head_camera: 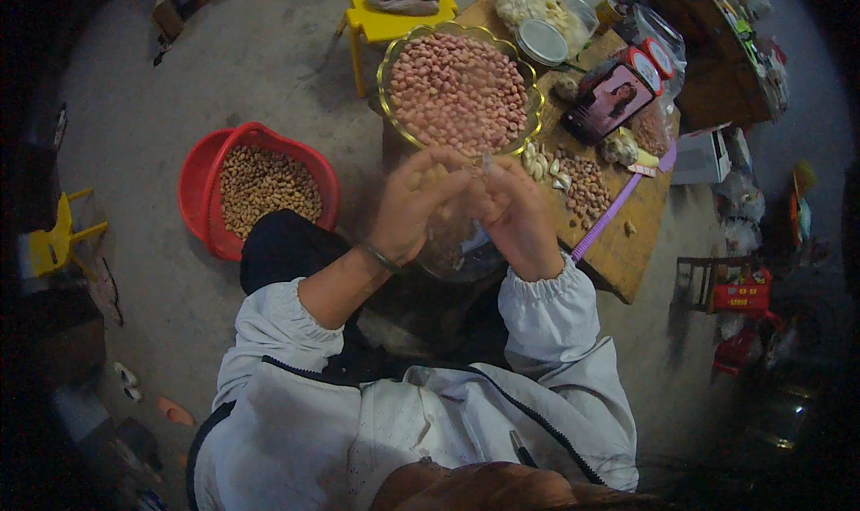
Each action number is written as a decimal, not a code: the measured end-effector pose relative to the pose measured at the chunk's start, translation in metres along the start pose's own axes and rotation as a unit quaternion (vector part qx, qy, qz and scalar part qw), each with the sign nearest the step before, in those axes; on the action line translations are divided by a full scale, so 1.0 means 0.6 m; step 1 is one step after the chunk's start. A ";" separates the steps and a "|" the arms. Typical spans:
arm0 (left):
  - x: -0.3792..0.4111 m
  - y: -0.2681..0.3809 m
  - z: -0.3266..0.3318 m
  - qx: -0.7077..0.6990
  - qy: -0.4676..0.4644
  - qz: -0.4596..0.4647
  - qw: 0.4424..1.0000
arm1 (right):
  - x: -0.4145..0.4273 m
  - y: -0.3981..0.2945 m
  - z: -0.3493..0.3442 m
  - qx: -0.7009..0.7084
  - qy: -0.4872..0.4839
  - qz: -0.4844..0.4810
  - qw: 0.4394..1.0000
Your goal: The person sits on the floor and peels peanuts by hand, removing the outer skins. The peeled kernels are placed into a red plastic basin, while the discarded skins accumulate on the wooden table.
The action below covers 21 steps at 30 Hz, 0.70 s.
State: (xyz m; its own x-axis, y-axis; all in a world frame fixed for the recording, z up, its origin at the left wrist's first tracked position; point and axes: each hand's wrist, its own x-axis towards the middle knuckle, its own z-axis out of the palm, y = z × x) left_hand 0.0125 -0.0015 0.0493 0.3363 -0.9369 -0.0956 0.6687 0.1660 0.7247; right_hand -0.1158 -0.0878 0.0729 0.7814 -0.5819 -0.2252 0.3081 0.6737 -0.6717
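My left hand (418, 198), with a bracelet at its wrist, is curled around what look like unshelled peanuts (430, 175). My right hand (516, 209) meets it, fingertips together; blur hides what lies between them. Just beyond is a gold-rimmed, scalloped bowl (384, 98) full of pinkish shelled peanuts (457, 88). Under the hands, partly hidden, is a container (447, 259) with dark contents. To the left, a red plastic basin (195, 188) holds peanuts in their shells (265, 185).
A wooden table (641, 242) at right bears garlic cloves (537, 162), small brown nuts or kernels (586, 188), a propped phone (613, 101), a purple plastic handle (608, 215), jars and bags. A yellow stool (386, 24) stands beyond; a yellow chair (60, 235) is far left.
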 end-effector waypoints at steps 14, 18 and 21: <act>-0.005 0.004 -0.009 0.084 0.007 0.011 0.996 | 0.001 -0.005 0.008 -0.068 0.028 -0.012 0.997; -0.005 0.003 -0.011 0.088 0.006 -0.001 0.996 | -0.001 -0.005 0.003 -0.063 0.014 0.003 0.998; -0.004 0.005 -0.009 0.069 0.016 -0.010 0.997 | -0.001 -0.009 0.000 -0.039 0.030 -0.001 0.999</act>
State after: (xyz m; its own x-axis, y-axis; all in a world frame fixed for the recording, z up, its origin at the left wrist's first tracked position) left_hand 0.0173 0.0029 0.0479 0.3464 -0.9290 -0.1307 0.5791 0.1021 0.8088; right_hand -0.1179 -0.0910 0.0764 0.7463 -0.6109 -0.2644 0.2638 0.6361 -0.7252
